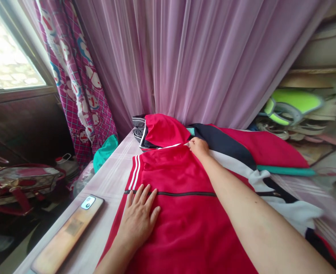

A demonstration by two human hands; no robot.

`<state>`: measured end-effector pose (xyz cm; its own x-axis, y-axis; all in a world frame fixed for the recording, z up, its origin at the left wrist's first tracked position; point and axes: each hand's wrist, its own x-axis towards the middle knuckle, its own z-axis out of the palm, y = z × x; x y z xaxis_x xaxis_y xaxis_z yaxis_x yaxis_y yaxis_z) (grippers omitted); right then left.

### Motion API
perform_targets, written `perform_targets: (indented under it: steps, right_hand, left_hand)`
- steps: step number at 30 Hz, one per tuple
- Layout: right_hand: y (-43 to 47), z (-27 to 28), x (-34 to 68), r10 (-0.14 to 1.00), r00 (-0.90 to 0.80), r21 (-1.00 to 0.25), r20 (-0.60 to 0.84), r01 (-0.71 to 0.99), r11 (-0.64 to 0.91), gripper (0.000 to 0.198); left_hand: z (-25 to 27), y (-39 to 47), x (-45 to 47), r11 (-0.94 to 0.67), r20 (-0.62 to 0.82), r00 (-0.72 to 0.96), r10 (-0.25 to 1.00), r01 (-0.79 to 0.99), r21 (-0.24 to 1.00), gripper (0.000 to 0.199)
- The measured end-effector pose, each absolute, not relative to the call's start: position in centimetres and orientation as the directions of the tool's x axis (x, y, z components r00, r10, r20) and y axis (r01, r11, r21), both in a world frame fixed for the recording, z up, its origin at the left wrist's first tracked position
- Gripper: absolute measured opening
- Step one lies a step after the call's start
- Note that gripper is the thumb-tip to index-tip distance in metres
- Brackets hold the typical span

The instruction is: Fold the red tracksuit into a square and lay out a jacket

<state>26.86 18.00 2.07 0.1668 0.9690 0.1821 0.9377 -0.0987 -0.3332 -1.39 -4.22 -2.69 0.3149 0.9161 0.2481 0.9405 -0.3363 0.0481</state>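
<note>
A red tracksuit garment (pixel 182 224) is spread over the table, with white stripes at its left edge and a black line running across it. My left hand (pixel 139 215) lies flat on its left part, fingers spread near the black line. At the far edge, my right hand (pixel 198 147) has its fingers closed on the garment's white-trimmed border; the fingertips are partly hidden. Just beyond lies a bunched red and dark garment (pixel 166 130). Under and beside my right forearm is a white and black garment (pixel 296 209).
A folded red, navy and green garment (pixel 267 146) lies at the back right. A phone (pixel 68 234) rests face down on the table (pixel 111 167) at left. Curtains (pixel 170 57) hang behind. Shelves with shoes (pixel 293 106) stand right; a bag (pixel 25 179) is at left.
</note>
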Motion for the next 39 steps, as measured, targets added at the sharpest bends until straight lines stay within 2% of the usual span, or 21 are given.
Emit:
perform_targets:
  steps: [4, 9, 13, 15, 17, 20, 23, 25, 28, 31, 34, 39]
  right_hand:
    - [17.9, 0.5, 26.1, 0.955, 0.242, -0.344, 0.171, 0.923, -0.172, 0.036]
    - [16.4, 0.4, 26.2, 0.978, 0.155, -0.346, 0.140, 0.933, -0.098, 0.045]
    - [14.8, 1.0, 27.3, 0.993, 0.079, -0.306, 0.092, 0.951, -0.048, 0.052]
    - [14.4, 1.6, 27.9, 0.995, 0.055, -0.280, 0.084, 0.960, -0.029, 0.053]
    - [14.6, 2.4, 28.3, 0.996, 0.045, -0.265, 0.081, 0.964, -0.022, 0.054]
    - [15.2, 3.4, 28.4, 0.999, 0.049, -0.237, 0.022, 0.971, -0.043, 0.054]
    - [15.7, 3.6, 28.3, 0.997, 0.072, -0.219, -0.032, 0.973, -0.078, 0.047]
    - [15.8, 3.4, 28.4, 0.996, 0.084, -0.227, 0.005, 0.970, -0.081, 0.039]
    - [15.6, 2.7, 28.7, 0.989, 0.097, -0.224, 0.108, 0.972, -0.071, 0.033]
    - [15.3, 2.4, 29.1, 0.976, 0.132, -0.228, 0.173, 0.970, -0.091, 0.036]
    - [15.1, 2.5, 29.2, 0.962, 0.177, -0.265, 0.210, 0.957, -0.118, 0.040]
    - [15.6, 2.7, 28.5, 0.931, 0.245, -0.326, 0.271, 0.933, -0.151, 0.040]
  left_hand:
    - [-2.5, -4.2, -1.3, -0.335, 0.231, 0.314, 0.921, 0.941, 0.056, 0.051]
    - [-2.6, -4.5, -1.1, -0.333, 0.240, 0.300, 0.923, 0.937, 0.109, 0.051]
    - [-1.6, -3.2, -1.7, -0.310, 0.217, 0.254, 0.943, 0.906, 0.287, 0.043]
    - [-0.1, -1.0, -2.6, -0.239, 0.185, 0.176, 0.967, 0.880, 0.411, 0.043]
    - [1.8, 2.3, -3.8, -0.135, 0.173, 0.059, 0.983, 0.873, 0.469, 0.043]
    - [4.0, 7.9, -5.6, -0.027, 0.178, -0.048, 0.983, 0.918, 0.396, 0.042]
    - [4.4, 12.7, -6.7, -0.045, 0.100, 0.020, 0.995, 0.965, 0.258, 0.046]
    - [3.9, 14.7, -6.8, -0.091, 0.002, 0.093, 0.996, 0.974, 0.208, 0.047]
    - [3.4, 15.8, -6.6, -0.145, -0.097, 0.162, 0.982, 0.976, 0.160, 0.037]
    - [4.2, 14.7, -7.1, -0.229, -0.056, 0.234, 0.971, 0.970, 0.087, 0.026]
    - [5.7, 12.6, -8.8, -0.302, 0.064, 0.296, 0.953, 0.943, 0.135, 0.023]
    - [6.3, 11.6, -11.4, -0.204, 0.142, 0.163, 0.976, 0.914, 0.350, 0.027]
